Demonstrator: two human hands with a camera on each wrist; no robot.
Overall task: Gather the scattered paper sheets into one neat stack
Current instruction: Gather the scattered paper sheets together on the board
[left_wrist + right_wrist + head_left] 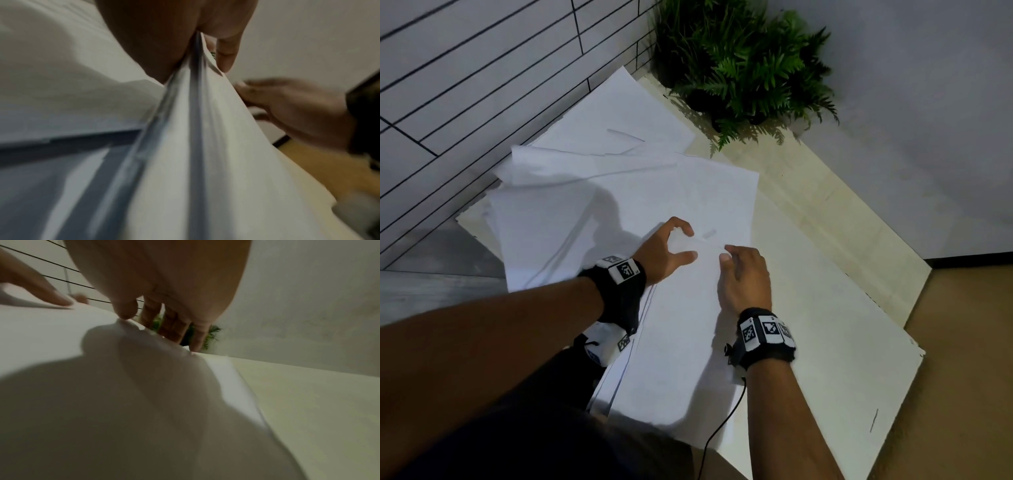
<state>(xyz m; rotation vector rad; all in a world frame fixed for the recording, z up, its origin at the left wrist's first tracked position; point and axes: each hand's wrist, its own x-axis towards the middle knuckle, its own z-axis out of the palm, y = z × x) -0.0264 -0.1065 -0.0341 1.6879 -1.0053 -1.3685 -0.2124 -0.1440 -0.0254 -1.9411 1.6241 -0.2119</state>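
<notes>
Several white paper sheets lie overlapping on a cream table [825, 308]. A bundle of sheets [681, 325] runs from my lap to mid-table. My left hand [688, 243] grips its far edge, thumb on one side and curled fingers on the other; the left wrist view shows the sheaf [216, 146] pinched in that hand [197, 65]. My right hand [732, 260] holds the same edge just to the right, its thumb on top of the paper [61, 337] and its fingers [180, 332] behind the edge. More loose sheets [619, 113] spread towards the far left corner.
A green potted plant [743, 65] stands at the table's far corner. A tiled wall [465, 68] runs along the left and a plain wall behind. A thin black cable [722, 428] hangs from my right wristband. Brown floor [962, 342] shows past the table's right edge.
</notes>
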